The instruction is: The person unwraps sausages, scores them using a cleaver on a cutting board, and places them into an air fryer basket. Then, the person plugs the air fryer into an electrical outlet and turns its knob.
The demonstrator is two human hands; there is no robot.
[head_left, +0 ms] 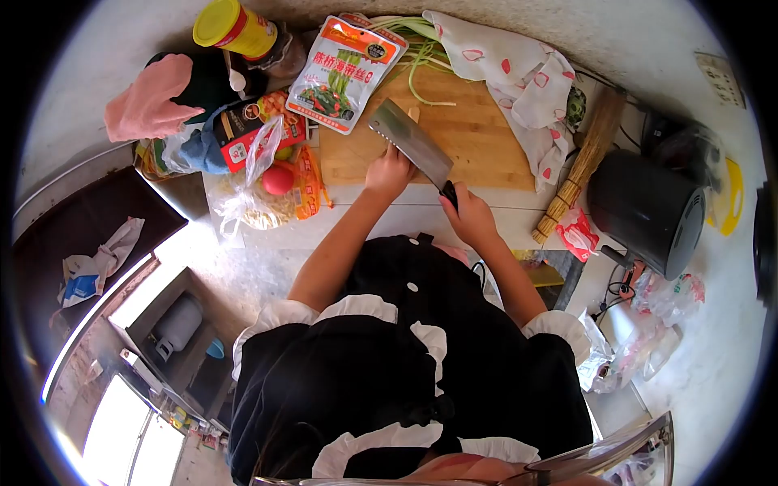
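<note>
My right hand [472, 217] is wrapped round the dark handle of a cleaver [412, 144]. Its broad steel blade slants up to the left over a wooden cutting board [470, 121]. My left hand [389, 173] is at the board's near edge, close against the blade, fingers curled and partly hidden by it. Whatever those fingers press on cannot be made out. A small pale piece [414, 112] shows just beyond the blade. Green onions [425, 55] lie at the board's far side, beside a printed food pouch [344, 74].
A strawberry-print cloth [510, 69] covers the board's right corner. Rightward are a straw bundle [583, 166] and a black appliance [644, 212]. On the left sit a yellow-lidded can [235, 31], plastic bags [255, 202], a red round item [278, 180] and a pink cloth [154, 97].
</note>
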